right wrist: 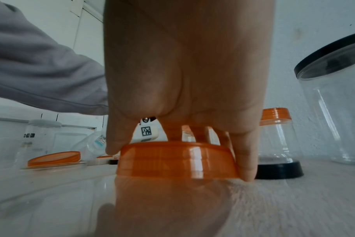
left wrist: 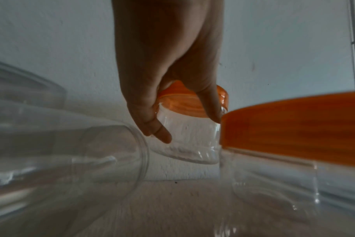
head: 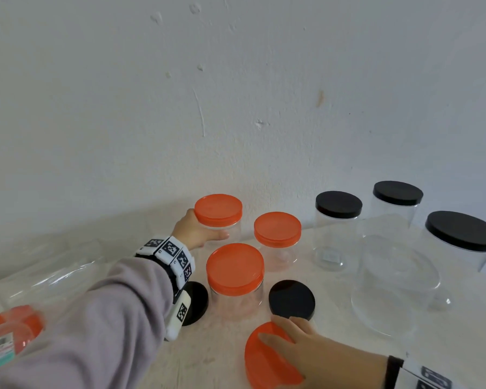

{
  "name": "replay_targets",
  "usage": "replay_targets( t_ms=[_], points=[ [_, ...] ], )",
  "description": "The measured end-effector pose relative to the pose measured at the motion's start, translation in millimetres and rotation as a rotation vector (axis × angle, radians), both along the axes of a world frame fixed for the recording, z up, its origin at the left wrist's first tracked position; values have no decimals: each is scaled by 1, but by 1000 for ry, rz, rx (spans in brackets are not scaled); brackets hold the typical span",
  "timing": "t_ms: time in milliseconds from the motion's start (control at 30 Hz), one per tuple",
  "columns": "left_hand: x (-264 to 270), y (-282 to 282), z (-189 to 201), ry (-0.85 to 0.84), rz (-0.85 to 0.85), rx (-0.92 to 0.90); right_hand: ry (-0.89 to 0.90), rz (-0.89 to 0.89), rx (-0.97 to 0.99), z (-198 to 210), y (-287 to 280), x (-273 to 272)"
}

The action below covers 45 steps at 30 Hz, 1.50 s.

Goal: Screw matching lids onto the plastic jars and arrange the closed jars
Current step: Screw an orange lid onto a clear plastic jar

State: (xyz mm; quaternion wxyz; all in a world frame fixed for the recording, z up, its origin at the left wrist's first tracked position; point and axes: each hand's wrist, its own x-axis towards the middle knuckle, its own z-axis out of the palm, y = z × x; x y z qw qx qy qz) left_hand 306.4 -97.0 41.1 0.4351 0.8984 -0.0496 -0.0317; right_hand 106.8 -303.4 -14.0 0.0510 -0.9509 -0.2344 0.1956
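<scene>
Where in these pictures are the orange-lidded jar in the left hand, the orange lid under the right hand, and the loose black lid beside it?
orange-lidded jar [head: 218,209]: head view, top of its lid.
orange lid [right wrist: 176,162]: right wrist view, its side wall.
loose black lid [head: 291,299]: head view, its flat top.

Clear plastic jars with orange or black screw lids on a white table [head: 334,327].

Three small closed orange-lid jars upright in a cluster: the back one [head: 219,217] gripped by the left hand [head: 192,231] and, in the left wrist view, tilted; a middle-right one [head: 277,237]; a front one [head: 235,276].

Three closed black-lid jars at right: two taller [head: 337,228] [head: 396,203], one wide [head: 460,242].

A wide lidless jar [head: 396,282] stands in front of them.

Two loose black lids [head: 291,300] [head: 198,303] lie flat beside the front jar.

A larger orange lid [head: 267,357] sits on a jar under the right hand [head: 314,349], fingers curled round its rim.

Clear lidless jars [head: 54,273] lie on their sides at left; an orange lid [head: 14,321] at far left.
</scene>
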Motion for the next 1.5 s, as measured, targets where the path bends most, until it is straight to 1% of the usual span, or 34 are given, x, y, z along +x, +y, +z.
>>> replay_targets(
  t_ms=[100, 167, 233, 333, 533, 633, 733, 833, 900, 967, 1100, 1167, 1333, 1500],
  points=[
    [6, -3, -5, 78, 21, 40, 19, 4, -9, -2, 0, 1],
    [6, -7, -7, 112, 28, 118, 30, 0, -17, -2, 0, 2],
    [6, -10, -8, 116, 53, 209, 41, -7, -14, -2, 1, 3],
    [4, -13, -9, 122, 79, 299, 45, -19, -22, -1, 1, 2],
    [-3, -1, 9, 105, 73, 308, 70, -38, -6, 11, 3, -4],
    [-16, 18, 24, 49, 38, 329, 133, -73, 29, 21, 3, -5],
    [-34, 49, 42, -52, 29, 377, 174, -78, 55, 26, 4, -5],
    [-55, 90, 55, -201, 33, 520, 173, -77, 57, 26, 5, -4],
    [-68, 118, 56, -256, 79, 626, 159, -79, 47, 25, 6, -3],
    [-78, 146, 51, -220, 145, 698, 146, -81, 43, 24, 6, -2],
    [-91, 184, 31, 54, 225, 777, 140, -87, 49, 22, 6, -1],
    [-94, 192, 20, 139, 229, 785, 144, -93, 50, 22, 6, 0],
    [-96, 191, 9, 211, 256, 740, 144, -113, 49, 22, 8, 0],
    [-97, 185, 9, 194, 293, 713, 138, -112, 45, 23, 10, -2]
  ],
)
